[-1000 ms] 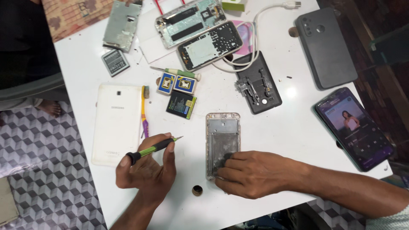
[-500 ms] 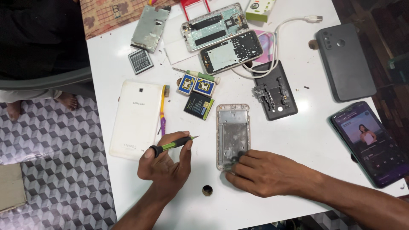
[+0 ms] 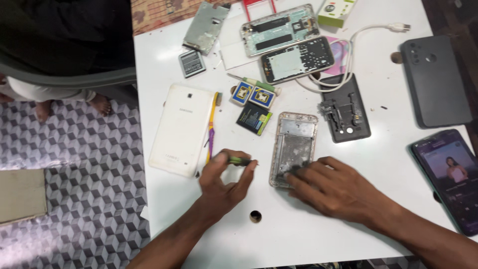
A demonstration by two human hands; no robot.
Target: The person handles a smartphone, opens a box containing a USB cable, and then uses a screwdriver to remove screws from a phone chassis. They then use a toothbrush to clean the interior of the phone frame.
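Left hand (image 3: pixel 224 179), lower centre of frame, fingers curled around green-handled screwdriver (image 3: pixel 240 161); tip points right, toward phone frame (image 3: pixel 294 148). Frame lies just right of tip, small gap between; long axis runs up-down in frame, slightly tilted. Right hand (image 3: pixel 338 189) rests flat on table (image 3: pixel 398 149), fingertips pressing frame's lower end, holding nothing else. Left hand nearer frame's left edge. White tablet (image 3: pixel 180 128) left of screwdriver.

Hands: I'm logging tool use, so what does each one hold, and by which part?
The left hand grips a green screwdriver by its handle. The right hand presses on the opened phone frame's lower end.
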